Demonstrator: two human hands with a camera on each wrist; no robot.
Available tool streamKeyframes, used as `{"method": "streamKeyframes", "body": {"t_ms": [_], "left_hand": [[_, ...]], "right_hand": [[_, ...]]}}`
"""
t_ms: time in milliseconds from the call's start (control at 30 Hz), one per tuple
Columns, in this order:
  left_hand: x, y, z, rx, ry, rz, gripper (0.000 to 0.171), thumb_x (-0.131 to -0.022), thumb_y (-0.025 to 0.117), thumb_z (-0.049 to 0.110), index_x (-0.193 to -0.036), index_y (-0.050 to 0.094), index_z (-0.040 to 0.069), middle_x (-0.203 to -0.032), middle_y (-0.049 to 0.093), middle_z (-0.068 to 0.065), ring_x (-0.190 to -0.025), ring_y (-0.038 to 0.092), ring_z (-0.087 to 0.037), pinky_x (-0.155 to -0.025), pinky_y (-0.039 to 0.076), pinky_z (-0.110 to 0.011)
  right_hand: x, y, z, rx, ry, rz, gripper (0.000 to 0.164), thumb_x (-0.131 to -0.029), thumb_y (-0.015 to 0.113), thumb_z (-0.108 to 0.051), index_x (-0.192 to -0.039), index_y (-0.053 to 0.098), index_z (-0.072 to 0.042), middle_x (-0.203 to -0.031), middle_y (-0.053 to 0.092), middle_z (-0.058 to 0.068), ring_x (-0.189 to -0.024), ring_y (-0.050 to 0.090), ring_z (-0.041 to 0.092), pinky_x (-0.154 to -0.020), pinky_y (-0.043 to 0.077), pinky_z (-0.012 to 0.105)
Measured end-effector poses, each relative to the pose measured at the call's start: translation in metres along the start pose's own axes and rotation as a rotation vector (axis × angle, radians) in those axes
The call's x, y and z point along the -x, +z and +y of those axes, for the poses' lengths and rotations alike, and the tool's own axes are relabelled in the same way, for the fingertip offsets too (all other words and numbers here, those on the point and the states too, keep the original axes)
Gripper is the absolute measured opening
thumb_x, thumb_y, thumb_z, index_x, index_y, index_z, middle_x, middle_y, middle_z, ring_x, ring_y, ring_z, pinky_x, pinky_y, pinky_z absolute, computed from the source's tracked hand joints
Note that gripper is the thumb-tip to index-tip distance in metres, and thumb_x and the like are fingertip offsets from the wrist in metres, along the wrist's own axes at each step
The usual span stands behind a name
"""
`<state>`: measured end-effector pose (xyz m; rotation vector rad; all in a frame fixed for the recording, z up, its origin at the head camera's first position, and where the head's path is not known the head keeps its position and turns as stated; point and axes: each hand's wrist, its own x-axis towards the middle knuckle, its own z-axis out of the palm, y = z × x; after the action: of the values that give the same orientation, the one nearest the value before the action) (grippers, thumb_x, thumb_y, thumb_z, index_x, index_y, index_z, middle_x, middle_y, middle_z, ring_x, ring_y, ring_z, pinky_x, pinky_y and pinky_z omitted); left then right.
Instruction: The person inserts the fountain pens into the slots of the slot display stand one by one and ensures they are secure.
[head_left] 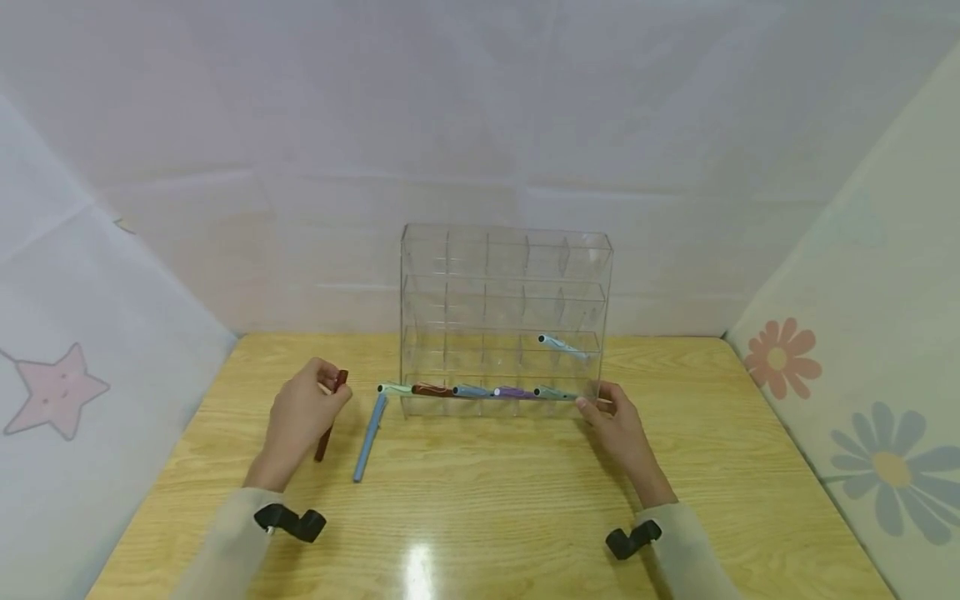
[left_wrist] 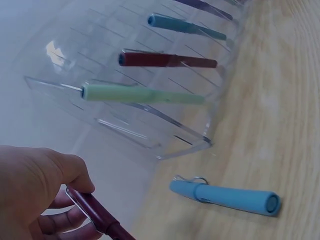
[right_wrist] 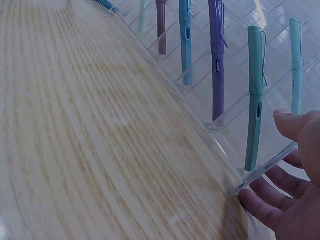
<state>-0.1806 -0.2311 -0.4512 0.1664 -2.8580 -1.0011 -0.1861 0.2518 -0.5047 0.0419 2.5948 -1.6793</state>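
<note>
My left hand point(head_left: 303, 414) pinches a dark red pen point(head_left: 324, 443) by its capped end, over the left part of the table. A blue pen point(head_left: 369, 442) lies on the wood between that hand and the clear pen rack point(head_left: 504, 279). My right hand point(head_left: 619, 429) holds the rack's lower right edge, thumb in front and fingers around the side. Along the lowest tier sit a light green pen point(left_wrist: 120, 93), another dark red pen point(left_wrist: 167, 60), a second blue pen point(head_left: 472, 391), a purple pen point(right_wrist: 218, 60) and a teal pen point(right_wrist: 255, 100). One tier up is a pale blue pen point(head_left: 562, 345).
The rack stands upright near the back of the wooden table point(head_left: 495, 500), its upper tiers holding no pens. Behind it hangs a pale cloth backdrop point(head_left: 480, 108), with printed side panels at left and right.
</note>
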Motion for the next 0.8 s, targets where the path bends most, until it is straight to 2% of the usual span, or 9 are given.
{"method": "streamKeyframes", "body": {"t_ms": [233, 433, 600, 800], "left_hand": [[0.011, -0.019, 0.012, 0.016, 0.036, 0.041, 0.027, -0.1, 0.066, 0.026, -0.118, 0.061, 0.006, -0.108, 0.074, -0.014, -0.085, 0.069, -0.023, -0.063, 0.05, -0.03], [0.023, -0.036, 0.025, 0.057, 0.033, 0.055, 0.029, -0.102, 0.063, 0.028, -0.122, 0.059, 0.007, -0.107, 0.075, -0.016, -0.079, 0.067, -0.021, -0.058, 0.049, -0.032], [0.032, -0.05, 0.033, 0.086, 0.039, 0.094, 0.03, -0.104, 0.061, 0.03, -0.124, 0.059, 0.008, -0.113, 0.074, -0.016, -0.092, 0.068, -0.026, -0.057, 0.05, -0.03], [0.036, -0.059, 0.039, 0.102, 0.043, 0.133, 0.03, -0.104, 0.062, 0.029, -0.125, 0.058, 0.007, -0.115, 0.071, -0.014, -0.093, 0.065, -0.024, -0.061, 0.051, -0.027]], "right_hand": [[0.001, 0.0, -0.001, -0.011, 0.01, 0.001, 0.06, -0.108, 0.064, -0.036, -0.154, 0.046, -0.003, -0.155, 0.053, 0.022, -0.141, 0.057, 0.04, -0.101, 0.057, 0.031], [-0.001, 0.0, 0.001, -0.008, 0.007, 0.005, 0.058, -0.108, 0.064, -0.035, -0.153, 0.046, -0.003, -0.153, 0.053, 0.021, -0.139, 0.058, 0.04, -0.095, 0.056, 0.022], [-0.003, -0.001, -0.002, -0.013, 0.015, -0.007, 0.056, -0.109, 0.064, -0.03, -0.154, 0.045, -0.002, -0.154, 0.052, 0.021, -0.139, 0.056, 0.039, -0.092, 0.054, 0.018], [-0.002, -0.001, 0.001, -0.001, 0.005, -0.01, 0.058, -0.109, 0.064, -0.034, -0.154, 0.045, -0.003, -0.154, 0.052, 0.022, -0.14, 0.056, 0.04, -0.096, 0.057, 0.024]]}}
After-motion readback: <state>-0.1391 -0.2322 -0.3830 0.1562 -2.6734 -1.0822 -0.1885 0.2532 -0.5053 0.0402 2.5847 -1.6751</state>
